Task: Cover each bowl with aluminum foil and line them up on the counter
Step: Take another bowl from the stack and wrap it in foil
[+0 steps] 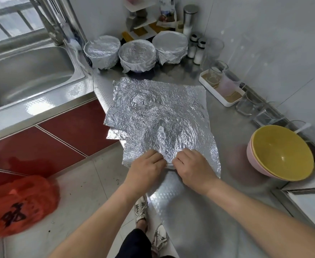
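A stack of crinkled aluminum foil sheets [158, 116] lies flat in the middle of the steel counter [233, 127]. My left hand [145, 170] and my right hand [194, 168] both pinch the near edge of the top sheet, side by side. Three foil-covered bowls stand in a row at the back: left [102, 51], middle [137, 55], right [170, 46]. At the right, a yellow bowl [281, 151] sits nested in a pink bowl [255, 162], both uncovered.
A steel sink [28, 71] with a tap lies at the left. A white tray [220, 94] with glassware, several glasses, shakers [196, 49] and a spice rack line the right wall and back corner. An orange plastic bag [20, 203] lies on the floor.
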`<move>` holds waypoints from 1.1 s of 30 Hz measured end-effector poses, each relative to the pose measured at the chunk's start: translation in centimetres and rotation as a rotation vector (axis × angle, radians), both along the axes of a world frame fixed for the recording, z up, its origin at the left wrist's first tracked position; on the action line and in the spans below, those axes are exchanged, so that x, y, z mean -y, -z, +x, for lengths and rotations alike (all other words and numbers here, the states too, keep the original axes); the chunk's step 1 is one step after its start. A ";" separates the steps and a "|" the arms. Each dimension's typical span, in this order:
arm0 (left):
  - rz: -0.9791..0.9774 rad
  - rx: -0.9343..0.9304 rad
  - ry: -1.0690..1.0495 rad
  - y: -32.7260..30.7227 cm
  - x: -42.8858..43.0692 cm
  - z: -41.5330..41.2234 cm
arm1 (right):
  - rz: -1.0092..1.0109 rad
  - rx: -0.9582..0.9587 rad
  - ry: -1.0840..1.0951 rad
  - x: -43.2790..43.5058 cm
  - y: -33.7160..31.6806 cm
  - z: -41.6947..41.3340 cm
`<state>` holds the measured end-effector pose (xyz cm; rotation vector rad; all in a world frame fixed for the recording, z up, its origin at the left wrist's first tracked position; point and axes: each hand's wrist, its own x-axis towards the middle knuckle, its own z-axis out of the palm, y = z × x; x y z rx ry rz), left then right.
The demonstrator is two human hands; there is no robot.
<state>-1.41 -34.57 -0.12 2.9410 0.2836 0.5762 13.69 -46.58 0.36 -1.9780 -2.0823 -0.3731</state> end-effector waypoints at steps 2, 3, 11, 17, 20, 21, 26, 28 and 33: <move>0.001 -0.005 0.024 -0.5 -0.2 -0.1 | 0.028 0.008 0.021 0.0 0.0 -0.4; 0.001 -0.013 0.031 -0.5 -0.4 -0.1 | 0.038 0.011 0.044 0.1 0.0 -0.6; -0.105 -0.045 -0.062 -1.0 -2.7 -2.4 | -0.121 -0.630 0.353 -1.9 -2.2 -2.1; -0.208 -0.010 -0.017 -2.2 -1.6 -1.7 | -0.266 -0.853 0.397 -2.2 -3.8 -0.4; -0.273 -0.039 0.001 -1.6 -1.1 -1.1 | -0.368 -0.691 0.260 -2.0 -3.5 -0.6; -0.296 -0.044 0.000 -1.3 -1.0 -0.9 | -0.384 -0.632 0.218 -2.0 -3.3 -0.4; -0.272 -0.006 -0.019 -0.6 -1.0 -0.8 | -0.334 -0.382 0.020 -2.2 -2.2 0.2; -0.235 0.009 -0.024 -0.3 -0.8 -0.6 | -0.274 -0.270 -0.004 -2.0 -1.7 -0.1; -0.194 0.025 -0.026 -0.6 -0.8 -0.7 | -0.174 -0.106 0.047 -2.1 -0.8 -1.4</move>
